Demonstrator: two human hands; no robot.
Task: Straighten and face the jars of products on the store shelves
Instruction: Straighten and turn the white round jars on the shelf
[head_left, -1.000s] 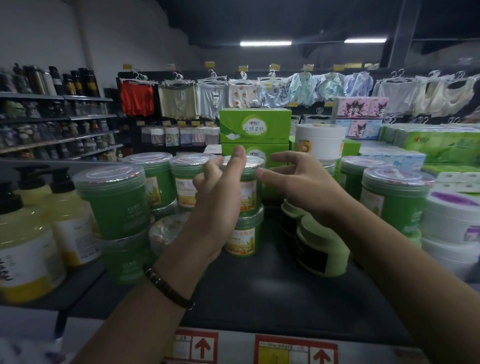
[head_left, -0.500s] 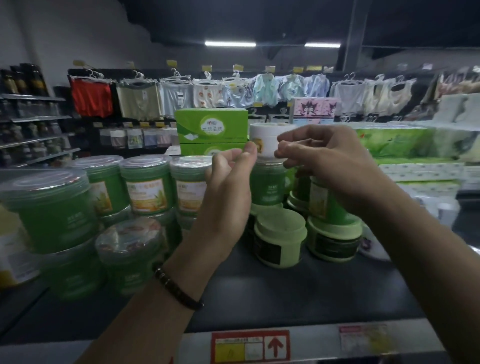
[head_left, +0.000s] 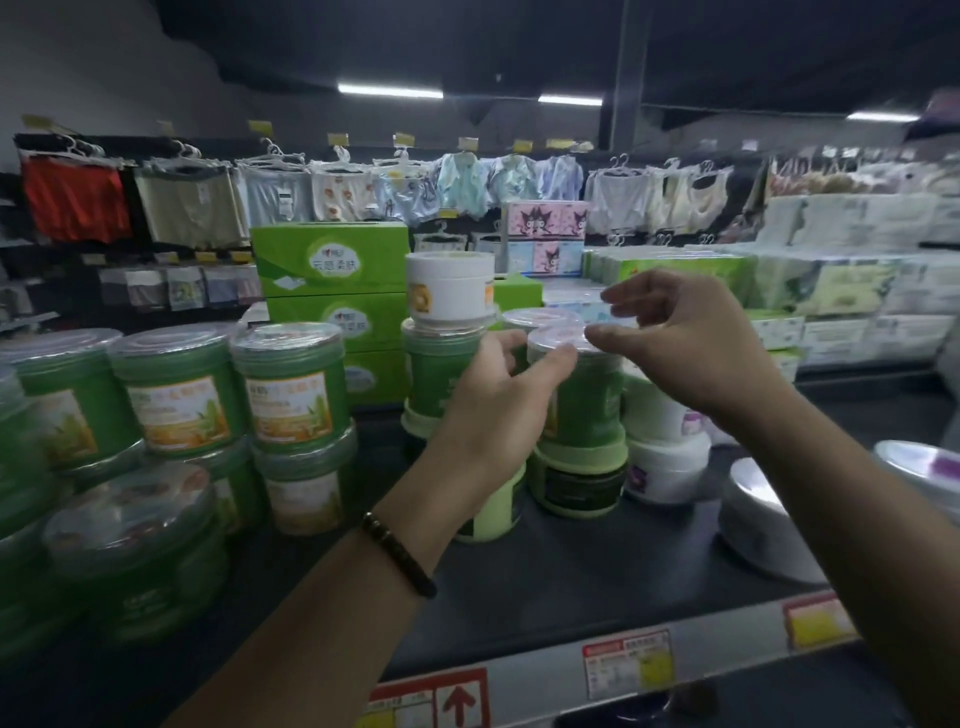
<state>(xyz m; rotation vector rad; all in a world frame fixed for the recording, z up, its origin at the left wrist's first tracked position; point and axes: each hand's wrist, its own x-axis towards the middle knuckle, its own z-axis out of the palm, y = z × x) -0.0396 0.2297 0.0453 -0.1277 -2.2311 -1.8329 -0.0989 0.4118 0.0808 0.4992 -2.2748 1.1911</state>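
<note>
Reaching forward with both arms over the dark shelf (head_left: 571, 571), the left from low centre, the right from the lower right corner. Wrapping the left hand (head_left: 493, 415), back turned to the camera and wrist banded by a dark bead bracelet (head_left: 397, 553), round the left flank of the green jar (head_left: 587, 405). Thumb raised between that jar and the next stack, forefinger laid across the front just under the clear lid (head_left: 556, 338): a grip grasping the jar. Arching the right hand (head_left: 696, 353) above and to the right of the same lid, fingers curled, thumb tip level with the lid's rim. Blurred there, so cannot tell whether this grip pinches the lid or only hangs beside it. Keeping the green jar upright between the two hands, stacked on a dark jar (head_left: 576, 486) with a pale green cap, near the middle of the shelf. Just to the left, beside the left thumb: a second green jar (head_left: 436, 374) carrying a white jar (head_left: 449, 286) on top. To the right, under the right wrist: stacked white tubs (head_left: 665, 467). Further left, well apart from both hands: rows of labelled green jars (head_left: 291, 395) stacked two high. Compared with half a second ago: both hands lower and further right. No longer up at the level of the white jar with fingertips drawn together beside it, but down on the stack next to it, the left hand now closed round a jar it then stood apart from.
</note>
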